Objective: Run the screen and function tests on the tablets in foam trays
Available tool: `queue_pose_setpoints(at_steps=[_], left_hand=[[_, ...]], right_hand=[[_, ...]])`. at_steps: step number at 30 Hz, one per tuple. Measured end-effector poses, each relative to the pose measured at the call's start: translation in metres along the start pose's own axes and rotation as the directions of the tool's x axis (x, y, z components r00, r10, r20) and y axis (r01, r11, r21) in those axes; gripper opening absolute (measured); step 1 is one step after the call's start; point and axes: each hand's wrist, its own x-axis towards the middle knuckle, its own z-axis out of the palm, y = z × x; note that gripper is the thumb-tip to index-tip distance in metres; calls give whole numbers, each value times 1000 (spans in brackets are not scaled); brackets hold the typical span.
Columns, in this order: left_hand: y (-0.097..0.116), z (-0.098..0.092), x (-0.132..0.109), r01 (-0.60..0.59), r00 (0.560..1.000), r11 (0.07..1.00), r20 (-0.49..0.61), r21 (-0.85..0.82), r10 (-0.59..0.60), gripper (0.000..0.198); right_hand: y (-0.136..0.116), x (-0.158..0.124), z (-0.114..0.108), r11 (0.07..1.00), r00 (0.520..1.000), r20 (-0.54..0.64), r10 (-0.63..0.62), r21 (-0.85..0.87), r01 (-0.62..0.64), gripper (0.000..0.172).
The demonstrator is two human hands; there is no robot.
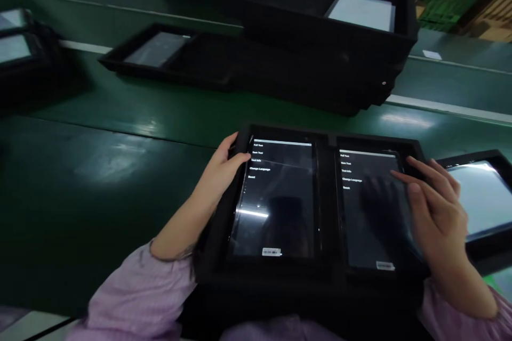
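A black foam tray (328,138) lies in front of me and holds two tablets side by side. Both screens show a short white text menu at the top. My left hand (224,168) grips the tray's left edge, thumb resting at the corner of the left tablet (276,202). My right hand (434,202) hovers over the right edge of the right tablet (368,208), fingers spread, index finger near the screen. Each tablet bears a small white label near its bottom edge.
A green conveyor belt (120,133) runs under the tray. Behind it stands a stack of black trays (320,42) with a pale tablet on top, and a flat tray (156,50) to the left. Another tray with a lit tablet (480,197) sits at right. A green crate (444,0) lies far back.
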Motion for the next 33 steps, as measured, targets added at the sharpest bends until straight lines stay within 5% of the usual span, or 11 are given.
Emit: queue_pose_setpoints(at_steps=[5, 10, 17, 26, 33], left_hand=[[5, 0, 6, 8, 999, 991, 49, 134, -15, 81], [1, -3, 10, -11, 999, 972, 51, 234, -1, 91], [2, 0, 8, 26, 999, 993, 44, 115, -31, 81], [10, 7, 1, 82, 996, 995, -49, 61, -79, 61], [11, 9, 2, 91, 994, 993, -69, 70, -87, 61]], right_hand=[[-6, 2, -5, 985, 986, -46, 162, 74, -159, 34], [-12, 4, -3, 981, 983, -73, 171, 107, -163, 33], [-11, 2, -4, 978, 984, -34, 173, 121, -168, 33], [-6, 0, -1, 990, 994, 109, -22, 144, 6, 30], [-13, 0, 5, 961, 907, 326, -268, 152, 229, 29]])
